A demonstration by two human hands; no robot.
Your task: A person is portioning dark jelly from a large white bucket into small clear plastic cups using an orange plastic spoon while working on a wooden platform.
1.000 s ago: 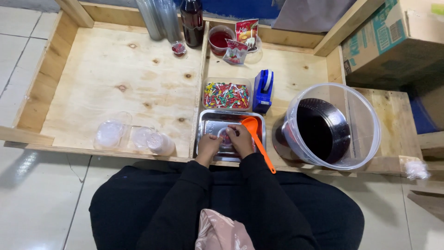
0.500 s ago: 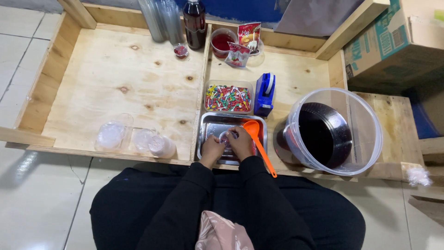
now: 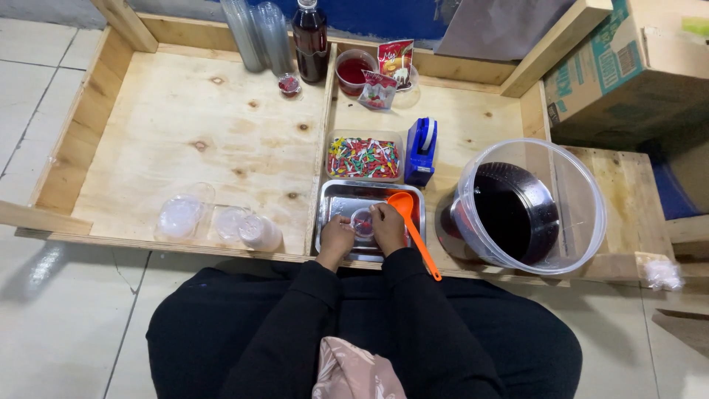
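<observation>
Low in the centre of the frame, both hands stay over the steel tray [image 3: 332,203], left hand [image 3: 336,239] and right hand [image 3: 387,227] pinching a small clear cup [image 3: 362,222] between them. Nothing has shifted since a second ago; the orange scoop [image 3: 410,222] lies beside the right hand.

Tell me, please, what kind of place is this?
Probably a small home workshop for making drinks or jelly snacks. A person sits on a tiled floor at a low wooden tray with a tub of dark liquid, stacked clear cups and colourful picks.

Red sachets [image 3: 388,70] at back; cardboard box [image 3: 628,66] (teal-printed) right.
</observation>
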